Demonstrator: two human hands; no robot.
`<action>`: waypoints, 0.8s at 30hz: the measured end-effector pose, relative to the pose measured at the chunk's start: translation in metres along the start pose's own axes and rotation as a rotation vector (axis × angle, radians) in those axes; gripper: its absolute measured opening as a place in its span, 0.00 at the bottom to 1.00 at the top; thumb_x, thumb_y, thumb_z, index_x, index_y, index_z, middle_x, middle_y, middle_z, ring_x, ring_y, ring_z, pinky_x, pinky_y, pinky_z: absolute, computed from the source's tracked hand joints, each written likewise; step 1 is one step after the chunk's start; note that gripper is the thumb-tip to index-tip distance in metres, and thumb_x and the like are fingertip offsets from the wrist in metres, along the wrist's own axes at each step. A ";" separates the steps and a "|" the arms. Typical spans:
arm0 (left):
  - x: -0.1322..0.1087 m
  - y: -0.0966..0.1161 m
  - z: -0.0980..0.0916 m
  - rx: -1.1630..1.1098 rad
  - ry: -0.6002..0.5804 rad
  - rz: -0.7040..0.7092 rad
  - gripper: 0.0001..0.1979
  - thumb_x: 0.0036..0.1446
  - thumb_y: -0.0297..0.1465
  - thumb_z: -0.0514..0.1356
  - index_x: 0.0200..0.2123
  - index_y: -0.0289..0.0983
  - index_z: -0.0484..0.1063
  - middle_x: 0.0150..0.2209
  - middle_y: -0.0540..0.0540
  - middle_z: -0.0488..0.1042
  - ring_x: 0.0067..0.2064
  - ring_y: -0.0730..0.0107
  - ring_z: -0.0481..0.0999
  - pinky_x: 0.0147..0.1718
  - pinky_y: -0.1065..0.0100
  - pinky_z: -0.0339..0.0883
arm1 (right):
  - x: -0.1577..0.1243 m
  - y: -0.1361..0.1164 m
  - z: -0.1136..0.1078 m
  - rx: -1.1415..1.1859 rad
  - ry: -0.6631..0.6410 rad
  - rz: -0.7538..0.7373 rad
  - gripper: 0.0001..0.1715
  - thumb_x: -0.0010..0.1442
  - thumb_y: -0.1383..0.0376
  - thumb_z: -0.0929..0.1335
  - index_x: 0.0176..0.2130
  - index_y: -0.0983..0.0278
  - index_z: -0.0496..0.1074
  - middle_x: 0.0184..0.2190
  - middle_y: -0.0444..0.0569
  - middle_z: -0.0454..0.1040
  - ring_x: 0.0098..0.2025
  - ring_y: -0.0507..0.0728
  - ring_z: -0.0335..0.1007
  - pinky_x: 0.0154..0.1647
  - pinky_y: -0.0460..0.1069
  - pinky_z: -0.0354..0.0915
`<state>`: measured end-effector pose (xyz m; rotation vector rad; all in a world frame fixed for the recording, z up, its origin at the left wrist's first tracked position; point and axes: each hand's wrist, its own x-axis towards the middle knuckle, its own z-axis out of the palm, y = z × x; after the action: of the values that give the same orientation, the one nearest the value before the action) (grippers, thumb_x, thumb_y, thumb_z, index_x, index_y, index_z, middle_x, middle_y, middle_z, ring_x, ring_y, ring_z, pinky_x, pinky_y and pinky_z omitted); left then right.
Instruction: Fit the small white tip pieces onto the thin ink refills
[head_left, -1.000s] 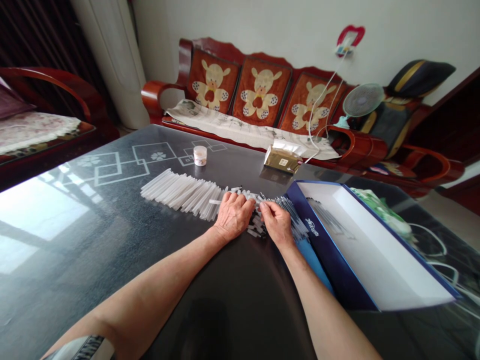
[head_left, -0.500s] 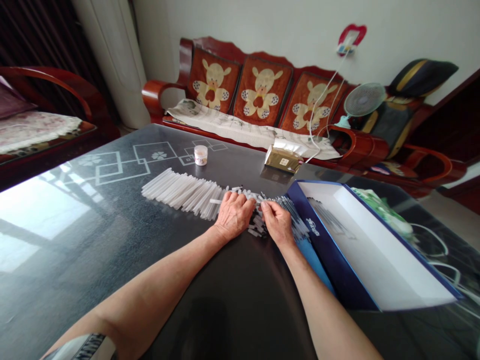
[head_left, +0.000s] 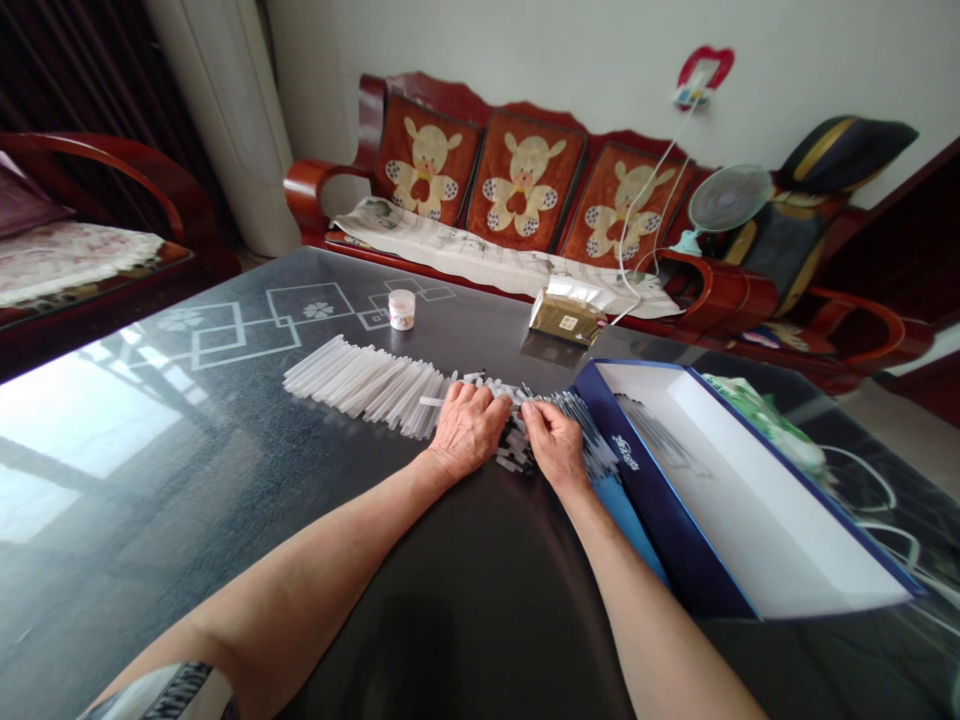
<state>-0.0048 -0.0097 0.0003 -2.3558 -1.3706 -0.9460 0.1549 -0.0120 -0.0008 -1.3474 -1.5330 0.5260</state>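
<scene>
Translucent white tubes [head_left: 364, 388] lay side by side in a slanting row on a dark, glossy table [head_left: 247, 480], to the left of the two working hands. At the right end of this row we saw the left hand [head_left: 471, 430], palm down and fingers curled nearly closed around a single tube [head_left: 430, 402], one end of which projected beyond the knuckles. Facing it, close by, was the right hand [head_left: 553, 440], its thumb and forefinger drawn together near the left hand's fingertips; the fingers hid the point of contact, so we could not tell whether anything was gripped there. Short white and dark pieces [head_left: 512, 452] were scattered between and behind the hands. Just beyond the right hand we noted a bundle of thin rods [head_left: 596, 440], beside the wall of an open blue box [head_left: 675, 545] with a white interior. More thin rods, dark at one end, rested inside the box, toward its far end. A blue strip [head_left: 628, 522] lay along its near side. Farther back on the table we recorded a small lidded jar [head_left: 402, 312] and a pack of tissues [head_left: 568, 312]; to the right of the box was a green-and-white bag [head_left: 765, 425].
</scene>
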 end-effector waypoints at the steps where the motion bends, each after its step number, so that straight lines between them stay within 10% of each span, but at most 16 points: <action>1: 0.000 0.000 0.000 0.003 -0.001 -0.001 0.17 0.67 0.36 0.46 0.42 0.40 0.74 0.31 0.44 0.71 0.36 0.62 0.66 0.41 0.59 0.54 | 0.000 0.001 0.001 0.011 -0.009 -0.001 0.20 0.58 0.51 0.66 0.36 0.65 0.76 0.30 0.51 0.78 0.29 0.55 0.71 0.31 0.48 0.67; 24: 0.000 0.000 -0.001 -0.028 -0.003 0.001 0.17 0.67 0.35 0.46 0.43 0.40 0.73 0.31 0.44 0.70 0.36 0.62 0.66 0.41 0.59 0.54 | -0.003 -0.007 -0.002 0.052 -0.015 0.042 0.22 0.58 0.51 0.65 0.43 0.65 0.75 0.34 0.51 0.78 0.27 0.54 0.71 0.31 0.49 0.68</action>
<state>-0.0054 -0.0101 0.0005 -2.3788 -1.3657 -0.9674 0.1533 -0.0168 0.0045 -1.3409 -1.4962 0.5998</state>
